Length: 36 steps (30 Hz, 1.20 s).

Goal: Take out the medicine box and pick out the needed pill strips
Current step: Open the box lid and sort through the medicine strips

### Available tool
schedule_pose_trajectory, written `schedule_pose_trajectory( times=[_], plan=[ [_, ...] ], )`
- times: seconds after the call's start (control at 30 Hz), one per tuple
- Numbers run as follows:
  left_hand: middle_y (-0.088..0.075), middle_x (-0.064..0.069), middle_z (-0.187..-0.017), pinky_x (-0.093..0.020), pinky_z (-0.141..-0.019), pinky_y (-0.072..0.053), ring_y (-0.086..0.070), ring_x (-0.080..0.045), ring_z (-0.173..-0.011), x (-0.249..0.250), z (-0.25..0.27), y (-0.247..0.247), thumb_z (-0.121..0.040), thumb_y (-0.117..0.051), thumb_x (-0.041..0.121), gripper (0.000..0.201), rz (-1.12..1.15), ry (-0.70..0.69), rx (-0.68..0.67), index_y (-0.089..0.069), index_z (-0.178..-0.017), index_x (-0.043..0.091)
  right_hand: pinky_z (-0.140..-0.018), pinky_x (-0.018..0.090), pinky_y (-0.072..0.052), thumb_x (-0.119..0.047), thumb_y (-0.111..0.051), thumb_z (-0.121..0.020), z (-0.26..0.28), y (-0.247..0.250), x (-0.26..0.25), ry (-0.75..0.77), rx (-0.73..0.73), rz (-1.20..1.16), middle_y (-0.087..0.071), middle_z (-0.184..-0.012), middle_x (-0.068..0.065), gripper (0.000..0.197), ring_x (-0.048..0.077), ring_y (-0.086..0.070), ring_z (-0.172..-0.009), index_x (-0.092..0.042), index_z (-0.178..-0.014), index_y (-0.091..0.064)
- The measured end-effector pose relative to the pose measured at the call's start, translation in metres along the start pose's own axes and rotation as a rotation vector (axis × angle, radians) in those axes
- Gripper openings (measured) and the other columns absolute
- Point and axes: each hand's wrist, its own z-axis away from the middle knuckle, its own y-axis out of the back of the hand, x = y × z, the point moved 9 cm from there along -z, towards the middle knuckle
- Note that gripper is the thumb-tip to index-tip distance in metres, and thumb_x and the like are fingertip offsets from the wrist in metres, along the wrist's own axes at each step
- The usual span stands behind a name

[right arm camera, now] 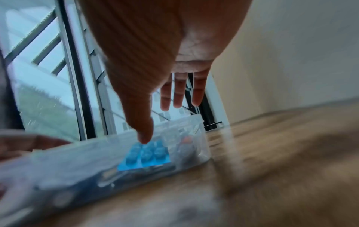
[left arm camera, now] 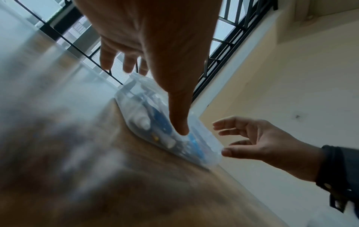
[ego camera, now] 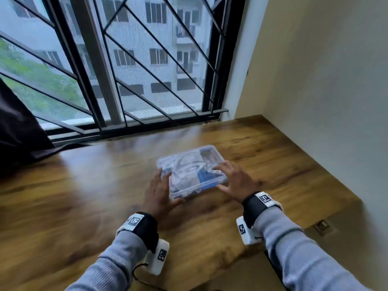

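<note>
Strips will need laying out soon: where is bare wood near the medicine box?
Bare tabletop lies left of the medicine box, toward the curtain, and behind it up to the window. The box's near edge is crowded by the left hand and right hand.

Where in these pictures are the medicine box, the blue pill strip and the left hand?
medicine box (ego camera: 206, 152): head view, far part of the clear lid.
blue pill strip (right arm camera: 146, 156): right wrist view, middle of the blisters, seen through the box wall.
left hand (ego camera: 157, 190): head view, back of the hand.
</note>
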Motion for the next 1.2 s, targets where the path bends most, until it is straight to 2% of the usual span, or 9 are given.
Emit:
schedule_pose_trajectory(
  times=[0.1, 0.27, 0.4, 0.53, 0.67, 0.8, 0.93, 1.07, 1.2],
  plan=[
    [-0.018, -0.016, -0.159, -0.036, -0.114, -0.028, -0.026, -0.032, -0.144, -0.007, -0.018, -0.006, -0.066, -0.079, 0.050, 0.094, 0.045, -0.079, -0.071, -0.036, -0.142, 0.015, -0.089, 0.037, -0.053, -0.024, -0.078, -0.067, -0.024, -0.018, -0.005, 0.049, -0.144, 0.171, -0.054, -0.136, -0.002, 0.066, 0.023, -0.057, -0.117, -0.027, -0.129, -0.054],
    [-0.019, -0.009, -0.156, -0.029, -0.114, -0.024, -0.023, -0.019, -0.143, -0.018, -0.024, -0.009, -0.060, -0.065, 0.069, 0.095, 0.263, -0.166, -0.031, -0.040, -0.137, 0.019, -0.071, 0.035, -0.059, -0.018, -0.084, -0.058, -0.024, -0.029, -0.004, 0.056, -0.120, 0.268, -0.060, -0.130, -0.004, 0.073, 0.025, -0.066, -0.104, -0.028, -0.125, -0.057],
    [-0.013, 0.001, -0.158, -0.025, -0.116, -0.019, -0.015, -0.004, -0.143, -0.027, -0.033, -0.015, -0.061, -0.071, 0.063, 0.089, 0.383, -0.208, -0.043, -0.038, -0.136, 0.026, -0.068, 0.037, -0.061, -0.013, -0.082, -0.054, -0.018, -0.039, -0.002, 0.053, -0.121, 0.289, -0.061, -0.133, 0.001, 0.081, 0.028, -0.065, -0.112, -0.025, -0.130, -0.057],
    [-0.017, 0.005, -0.157, -0.029, -0.116, -0.020, -0.011, 0.012, -0.141, -0.031, -0.040, -0.015, -0.060, -0.077, 0.055, 0.085, 0.477, -0.238, -0.026, -0.043, -0.133, 0.029, -0.060, 0.034, -0.060, -0.015, -0.086, -0.037, -0.017, -0.046, -0.004, 0.060, -0.197, 0.433, -0.070, -0.119, 0.010, 0.088, 0.029, -0.071, -0.098, -0.018, -0.123, -0.065],
    [-0.024, 0.005, -0.156, -0.035, -0.114, -0.028, -0.027, -0.006, -0.142, -0.029, -0.032, -0.016, -0.059, -0.076, 0.061, 0.082, 0.509, -0.212, 0.049, -0.046, -0.130, 0.034, -0.082, 0.046, -0.058, -0.002, -0.076, -0.043, -0.019, -0.051, 0.001, 0.089, -0.272, 0.467, -0.061, -0.129, 0.023, 0.091, 0.040, -0.064, -0.110, -0.007, -0.131, -0.057],
    [-0.027, 0.006, -0.156, -0.044, -0.112, -0.036, -0.037, -0.019, -0.139, -0.026, -0.024, -0.014, -0.057, -0.079, 0.060, 0.082, 0.519, -0.197, 0.107, -0.046, -0.128, 0.038, -0.115, 0.045, -0.032, 0.005, -0.057, -0.069, -0.018, -0.040, -0.003, 0.070, -0.309, 0.319, -0.031, -0.155, 0.017, 0.085, 0.036, -0.032, -0.142, -0.010, -0.149, -0.032],
    [-0.029, 0.002, -0.155, -0.045, -0.112, -0.036, -0.036, -0.019, -0.140, -0.026, -0.022, -0.011, -0.052, -0.079, 0.066, 0.090, 0.532, -0.221, 0.116, -0.047, -0.130, 0.033, -0.103, 0.040, -0.046, -0.019, -0.076, -0.067, -0.016, -0.032, -0.057, 0.239, -0.158, 0.252, -0.057, -0.137, 0.006, 0.069, 0.025, -0.053, -0.127, -0.017, -0.133, -0.053],
    [-0.031, 0.002, -0.154, -0.040, -0.113, -0.036, -0.036, -0.014, -0.140, -0.026, -0.020, -0.008, -0.054, -0.080, 0.060, 0.089, 0.567, -0.235, 0.131, -0.049, -0.131, 0.027, -0.093, 0.035, -0.051, -0.035, -0.078, -0.064, -0.013, -0.064, -0.104, 0.337, -0.080, 0.259, -0.062, -0.132, -0.002, 0.064, 0.019, -0.059, -0.116, -0.022, -0.124, -0.059],
    [-0.033, -0.002, -0.153, -0.039, -0.115, -0.032, -0.030, -0.015, -0.144, -0.024, -0.020, -0.004, -0.058, -0.082, 0.052, 0.086, 0.590, -0.264, 0.136, -0.049, -0.132, 0.023, -0.078, 0.037, -0.059, -0.032, -0.080, -0.067, -0.018, -0.061, -0.116, 0.422, 0.084, 0.295, -0.070, -0.115, 0.004, 0.046, 0.026, -0.068, -0.101, -0.016, -0.109, -0.069]
  ],
)
